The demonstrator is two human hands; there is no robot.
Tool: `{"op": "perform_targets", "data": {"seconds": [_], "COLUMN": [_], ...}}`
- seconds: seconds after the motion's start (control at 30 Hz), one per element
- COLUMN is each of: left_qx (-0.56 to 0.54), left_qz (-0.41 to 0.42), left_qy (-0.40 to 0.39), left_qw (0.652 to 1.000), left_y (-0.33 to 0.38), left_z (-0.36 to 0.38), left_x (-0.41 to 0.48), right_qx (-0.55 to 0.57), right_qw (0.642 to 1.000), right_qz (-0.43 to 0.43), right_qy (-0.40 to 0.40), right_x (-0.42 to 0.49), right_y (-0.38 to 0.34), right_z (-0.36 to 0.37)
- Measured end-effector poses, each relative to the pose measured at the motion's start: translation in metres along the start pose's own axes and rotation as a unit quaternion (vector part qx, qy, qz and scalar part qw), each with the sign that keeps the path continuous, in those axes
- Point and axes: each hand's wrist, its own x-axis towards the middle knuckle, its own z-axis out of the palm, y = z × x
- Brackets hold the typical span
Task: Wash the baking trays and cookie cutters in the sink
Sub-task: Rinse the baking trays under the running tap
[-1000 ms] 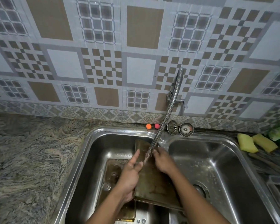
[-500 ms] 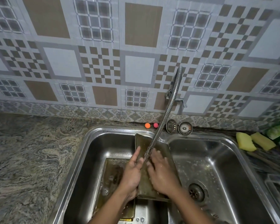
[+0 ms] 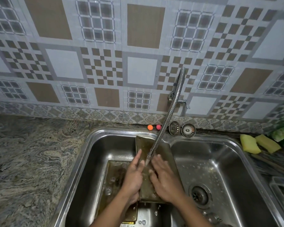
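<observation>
A: Mid-wash at the sink (image 3: 228, 161): your left hand (image 3: 134, 179), fingers straight, steadies the edge of a baking tray (image 3: 166, 154) propped on the divider. Your right hand (image 3: 166, 181) lies on its face with fingers flat, under the tap hose (image 3: 170, 108).

B: Most of the job looks to be ahead of you. A second tray (image 3: 115, 174) lies stained in the left basin, and no cookie cutters are in view.

A: Around you: a marbled stone tabletop (image 3: 31, 153), two yellow sponges (image 3: 250, 144) to the right, patterned wall tiles (image 3: 138, 71) behind.
</observation>
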Motion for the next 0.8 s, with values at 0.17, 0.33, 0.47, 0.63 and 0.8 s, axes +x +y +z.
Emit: {"op": "perform_targets", "data": {"seconds": [0.17,0.33,0.47,0.63,0.8], "left_qx": [0.002,-0.054,-0.179,-0.269,-0.255], "left_qz": [-0.010,-0.007,-0.064,-0.124,-0.142], "left_qy": [-0.036,0.071,0.209,0.275,0.294], "left_qw": [0.999,0.996,0.959,0.915,0.910], "left_y": [-0.006,0.007,0.006,0.000,0.007], "left_z": [0.001,-0.010,-0.014,0.006,-0.013], "left_x": [-0.003,0.007,0.011,0.009,0.012], "right_qx": [-0.018,-0.022,0.008,-0.006,0.014], "right_qw": [0.981,0.995,0.995,0.973,0.984], "right_qz": [0.189,-0.089,-0.058,-0.079,-0.062], "right_qy": [0.024,-0.043,0.084,0.217,0.166], "right_x": [0.041,0.012,-0.019,-0.004,0.018], "right_y": [0.012,-0.040,-0.010,-0.039,-0.001], "right_z": [-0.009,-0.011,0.006,0.008,0.001]}}
